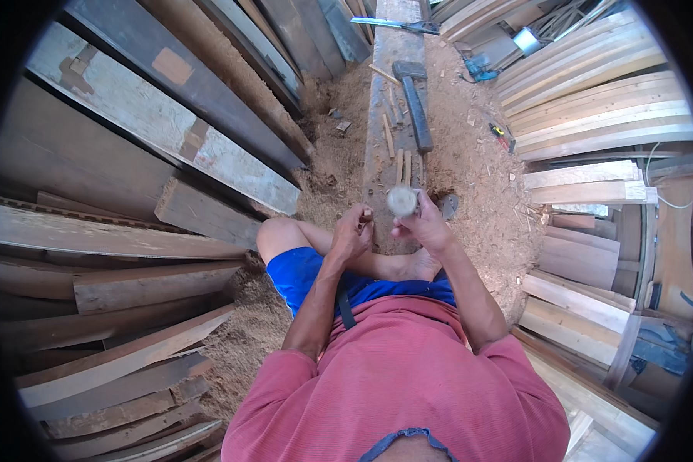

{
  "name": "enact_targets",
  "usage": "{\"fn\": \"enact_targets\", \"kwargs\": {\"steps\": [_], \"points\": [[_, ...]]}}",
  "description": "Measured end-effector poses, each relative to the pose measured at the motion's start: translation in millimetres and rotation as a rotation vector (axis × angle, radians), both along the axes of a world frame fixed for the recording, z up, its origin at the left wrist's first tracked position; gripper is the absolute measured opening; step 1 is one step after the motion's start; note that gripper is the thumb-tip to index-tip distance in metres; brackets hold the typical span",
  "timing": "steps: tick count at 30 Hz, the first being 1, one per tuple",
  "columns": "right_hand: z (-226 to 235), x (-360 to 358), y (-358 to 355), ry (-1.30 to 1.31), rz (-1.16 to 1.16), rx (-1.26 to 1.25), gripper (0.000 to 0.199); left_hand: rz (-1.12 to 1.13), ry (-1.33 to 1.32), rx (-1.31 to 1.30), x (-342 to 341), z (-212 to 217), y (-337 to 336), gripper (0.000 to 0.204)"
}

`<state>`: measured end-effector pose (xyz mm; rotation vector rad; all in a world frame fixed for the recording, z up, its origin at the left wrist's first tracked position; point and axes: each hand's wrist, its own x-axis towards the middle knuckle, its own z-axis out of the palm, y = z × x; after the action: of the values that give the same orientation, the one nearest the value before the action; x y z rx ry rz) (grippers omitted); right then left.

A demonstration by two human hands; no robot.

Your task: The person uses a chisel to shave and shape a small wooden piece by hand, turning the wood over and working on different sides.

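Holding pale round object (pixel 402 201), right fingers (pixel 426 206) curled, wooden strips (pixel 400 165), crumbly sawdust (pixel 489 185)

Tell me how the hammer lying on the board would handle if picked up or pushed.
The hammer would probably feel head-heavy, given its blocky head. Its thick, straight handle looks stiff. Lying flat on the board, it seems likelier to slide than roll.
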<state>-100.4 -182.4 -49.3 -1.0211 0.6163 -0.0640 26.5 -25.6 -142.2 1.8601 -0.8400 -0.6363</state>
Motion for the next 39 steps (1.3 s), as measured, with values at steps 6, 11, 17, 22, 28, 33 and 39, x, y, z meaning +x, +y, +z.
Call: {"fn": "enact_targets", "kwargs": {"steps": [6,11,17,22,28,33,39], "points": [[44,11,-12,0.111,-0.021,-1.318,0.036,-0.045,-0.192,-0.116,1,-4,6,0.025],[56,19,-25,-0.094,-0.281,-0.898,0.033,-0.075,-0.212,-0.145,-4,11,1,0.026],[65,38,-19,-0.209,-0.422,-0.487,0.029,-0.049,-0.068,-0.078,-9,22,0,0.024],[70,41,-15,-0.278,-0.409,-0.501,0.034,-0.064,-0.113,-0.093,-12,24,0,0.022],[86,34,-13,-0.114,-0.225,-0.855,0.026,0.045,-0.180,-0.189,-17,24,-6,0.019],[84,33,-13,-0.082,-0.287,-0.854,0.023,-0.036,-0.276,-0.147,-16,23,-5,0.023],[74,40,-6,-0.211,-0.448,-0.714,0.021,-0.004,-0.110,-0.150,-24,33,-9,0.022]]}}
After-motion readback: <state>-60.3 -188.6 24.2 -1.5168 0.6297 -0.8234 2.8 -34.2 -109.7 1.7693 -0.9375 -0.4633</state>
